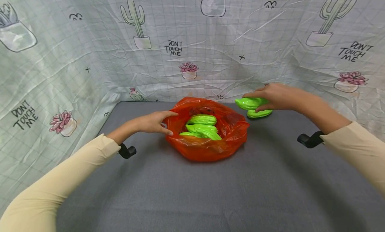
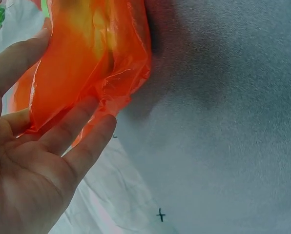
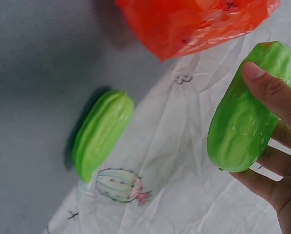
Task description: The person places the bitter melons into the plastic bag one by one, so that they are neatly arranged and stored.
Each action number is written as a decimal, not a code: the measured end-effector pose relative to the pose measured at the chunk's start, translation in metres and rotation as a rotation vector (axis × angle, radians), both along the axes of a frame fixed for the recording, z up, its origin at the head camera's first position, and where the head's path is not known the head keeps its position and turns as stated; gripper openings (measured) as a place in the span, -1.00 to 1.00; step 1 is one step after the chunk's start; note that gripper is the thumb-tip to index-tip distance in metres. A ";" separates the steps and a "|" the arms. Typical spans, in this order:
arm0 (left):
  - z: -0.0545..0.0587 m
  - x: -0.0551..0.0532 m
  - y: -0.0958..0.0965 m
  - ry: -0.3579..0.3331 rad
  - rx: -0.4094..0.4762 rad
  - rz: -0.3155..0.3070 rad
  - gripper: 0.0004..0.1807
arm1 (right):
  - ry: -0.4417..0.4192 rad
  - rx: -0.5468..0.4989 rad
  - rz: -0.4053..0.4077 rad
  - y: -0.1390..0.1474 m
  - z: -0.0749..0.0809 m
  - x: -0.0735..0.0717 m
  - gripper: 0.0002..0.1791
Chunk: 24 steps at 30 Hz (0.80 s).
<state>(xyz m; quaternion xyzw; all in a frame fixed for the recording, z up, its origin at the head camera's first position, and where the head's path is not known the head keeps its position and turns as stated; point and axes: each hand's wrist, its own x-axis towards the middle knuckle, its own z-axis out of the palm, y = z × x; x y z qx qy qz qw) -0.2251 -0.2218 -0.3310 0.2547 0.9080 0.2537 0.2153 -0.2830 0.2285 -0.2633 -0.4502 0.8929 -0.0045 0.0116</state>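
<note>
An orange-red plastic bag (image 1: 207,151) stands with its mouth spread wide, and several green bitter melons (image 1: 202,119) lie inside. At its left rim is my left hand (image 1: 151,122), thumb and fingers spread and fairly straight. The left wrist view shows those fingers (image 2: 89,148) against the thin plastic. Right of the bag, my right hand (image 1: 278,96) grips another ridged bitter melon (image 3: 248,117) between thumb and fingers, raised above the table. Below it, one more bitter melon (image 3: 104,131) lies on the grey surface, partly covered by the raised one in the head view.
The grey table (image 1: 192,192) meets a pale cloth backdrop (image 1: 228,34) printed with potted cacti and lettering, which encloses the back and sides. Black wrist mounts (image 1: 127,151) stick out beneath both forearms.
</note>
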 end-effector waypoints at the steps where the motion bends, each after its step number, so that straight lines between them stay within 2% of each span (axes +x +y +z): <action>1: 0.000 0.000 0.000 -0.001 0.009 0.005 -0.08 | -0.002 -0.006 0.002 -0.002 0.001 0.000 -0.30; 9: -0.001 -0.001 -0.005 -0.006 0.088 0.058 -0.07 | -0.002 -0.017 0.027 -0.016 0.005 -0.001 -0.30; 13: -0.001 0.000 -0.009 0.019 0.116 0.079 -0.08 | -0.025 -0.009 0.031 -0.025 0.004 -0.003 -0.29; 18: 0.001 0.002 -0.014 0.063 0.155 0.101 -0.11 | -0.035 -0.010 0.074 -0.037 0.003 -0.005 -0.28; 24: -0.002 0.005 -0.017 0.072 0.168 0.110 -0.11 | -0.045 -0.011 0.087 -0.050 0.003 -0.005 -0.30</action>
